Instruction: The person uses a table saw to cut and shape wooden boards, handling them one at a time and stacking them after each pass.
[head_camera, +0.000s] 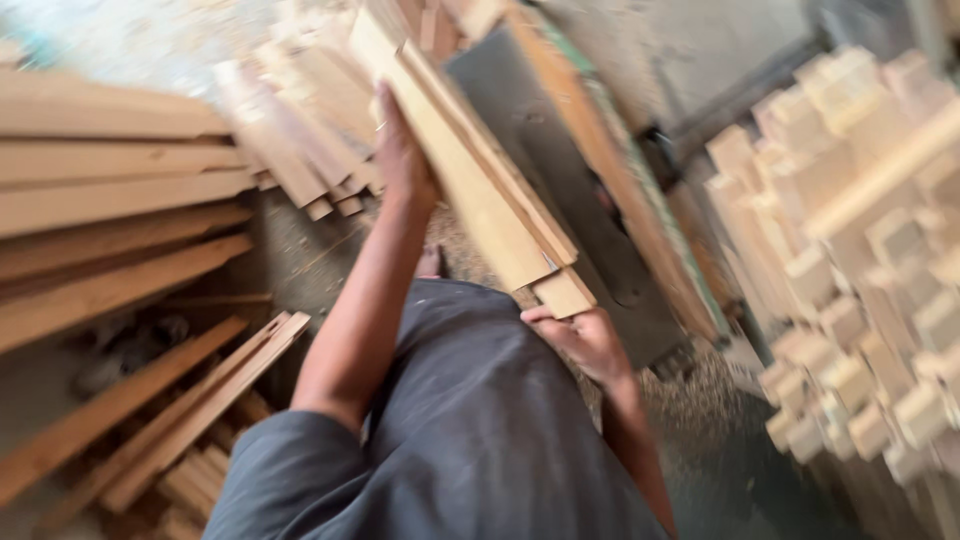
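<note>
— What's the person holding there?

— A bundle of long, pale, flat wooden slats (470, 170), three or four stacked together, tilted so the far end rises toward the upper left. The left hand (400, 150) is pressed flat against the bundle's left face partway up; its grip looks narrow, with fingers wrapped round the edge, though blur hides the fingertips. The right hand (585, 340) cups the near, lower end from underneath, closed on the bottom slat.

— And where is the bundle in the room?

— In the air, over the dark grey flat metal counter (560, 190) with its long tan wooden fence (620, 200) running along the right. On the left lie broad reddish-brown wooden planks (110, 200), and far left of the hand sits a fan of short pale offcuts (300, 130). On the right stands a tall stack of pale square-ended wooden blocks (860, 260).

— What might go wrong?

— I'd guess the slats could slide against each other, since only two hands pinch a loose stack held at a slant; the lowest one already pokes out past the rest. A swinging end could also knock that block stack over, it being near.
</note>
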